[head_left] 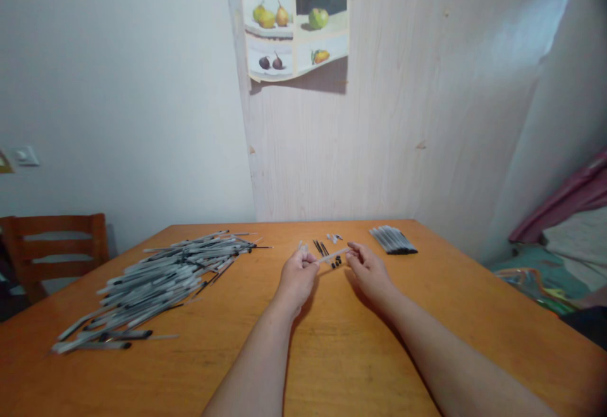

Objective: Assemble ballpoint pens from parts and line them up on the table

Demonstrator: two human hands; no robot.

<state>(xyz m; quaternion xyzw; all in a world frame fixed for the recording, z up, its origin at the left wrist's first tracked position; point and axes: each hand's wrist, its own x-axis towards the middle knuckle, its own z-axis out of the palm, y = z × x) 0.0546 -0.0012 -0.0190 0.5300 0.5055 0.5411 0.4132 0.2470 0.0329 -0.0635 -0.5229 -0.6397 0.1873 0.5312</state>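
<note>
A translucent pen barrel point(333, 255) is held level above the table between my two hands. My left hand point(296, 281) pinches its left end with thumb and fingers. At the other end, the fingers of my right hand point(368, 273) are closed on the barrel's tip. Just behind the barrel lie a few thin black refills point(318, 247), and small black caps point(336, 263) sit close below it. Small clear and dark pen parts point(334, 238) are farther back. Pale clear pieces point(301, 246) show beyond my left fingers; whether they are held cannot be made out.
A large loose heap of pens and pen parts point(165, 278) covers the left of the wooden table point(237, 379). Assembled-looking pens point(392, 240) lie side by side at the back right. A wooden chair point(61, 240) stands at left; fabric point(569, 196) is piled at right.
</note>
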